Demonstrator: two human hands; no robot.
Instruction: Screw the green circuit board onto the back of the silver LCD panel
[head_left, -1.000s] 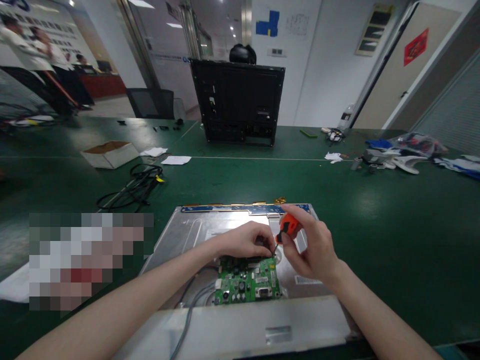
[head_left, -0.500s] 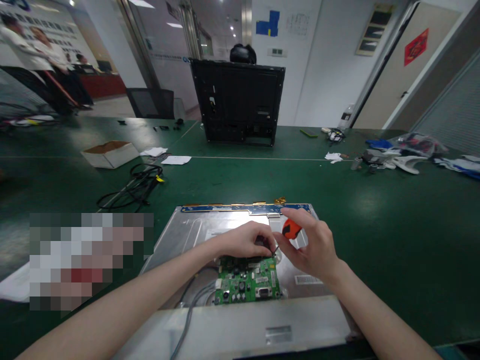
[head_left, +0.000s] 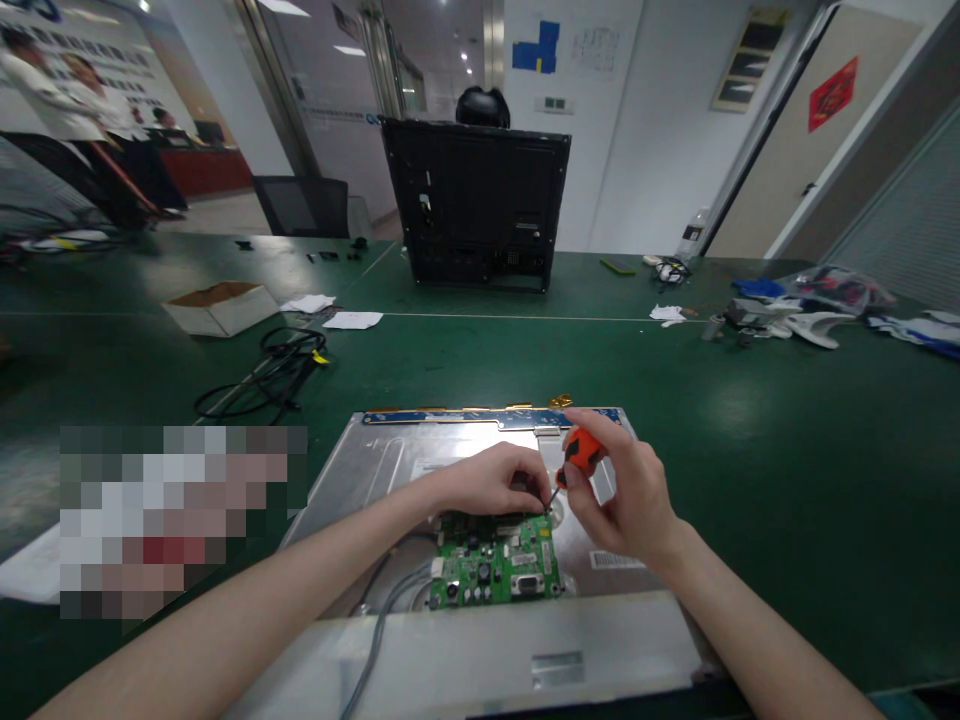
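Observation:
My right hand (head_left: 634,490) grips a short screwdriver (head_left: 583,452) with an orange and black handle. Its thin shaft slants down left to the upper right corner of a green circuit board (head_left: 495,565). At that corner the fingertips of my left hand (head_left: 510,480) are pinched together beside the screwdriver's tip; what they hold, if anything, is too small to make out. The board lies on the metal back of a flat display panel (head_left: 375,455), whose far edge carries a narrow blue circuit strip (head_left: 442,417). Part of the board's top edge is hidden under my left hand.
Grey cables (head_left: 382,620) run from the board's left side toward me. On the green table (head_left: 750,480) lie a coiled black cable (head_left: 277,375), an open white box (head_left: 229,315) and papers. A black monitor housing (head_left: 480,205) stands at the back. Bags and parts (head_left: 795,310) lie far right.
My right hand's fingers have shifted on the screwdriver handle, the thumb now pressing it, and more of the handle and shaft shows. My left hand has stayed in place.

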